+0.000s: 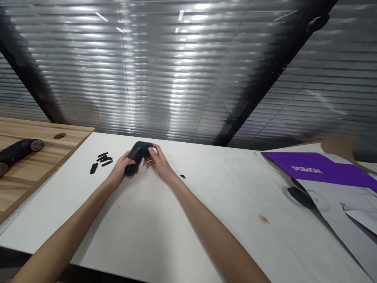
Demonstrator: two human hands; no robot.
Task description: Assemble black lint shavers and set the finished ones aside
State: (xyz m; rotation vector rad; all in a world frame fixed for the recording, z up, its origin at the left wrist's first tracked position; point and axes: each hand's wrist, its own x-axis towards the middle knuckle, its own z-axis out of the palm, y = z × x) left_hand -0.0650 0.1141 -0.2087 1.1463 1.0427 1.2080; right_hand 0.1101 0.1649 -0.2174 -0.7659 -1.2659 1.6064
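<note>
Two bare hands are holding one black, elbow-shaped handheld device housing (137, 151) just above the white tabletop (141, 228), near its far edge. The left hand (120, 168) is wrapping around the lower body, its thumb lying across the near face. The right hand (159, 160) is pinching the short upper end, its thumb pressing on the near side; the fingers beneath are partly hidden.

The housing's long axis is running from lower left up and slightly right; at the top it is bending, and the short end is pointing right. Its surface is looking smooth, plain and dark, with a seam showing near that short end.

About six slim black pieces (93, 168) are lying loosely grouped left of the left hand, some overlapping, so the exact count is unclear. One small black part (183, 176) is lying alone just beside the right forearm. On the wooden table (17, 129) at left, one black curved device with round metallic ends (22, 151) is resting. One purple-and-white printed sheet (338, 171) is curling over one dark rounded object (300, 196) at far right.
</note>
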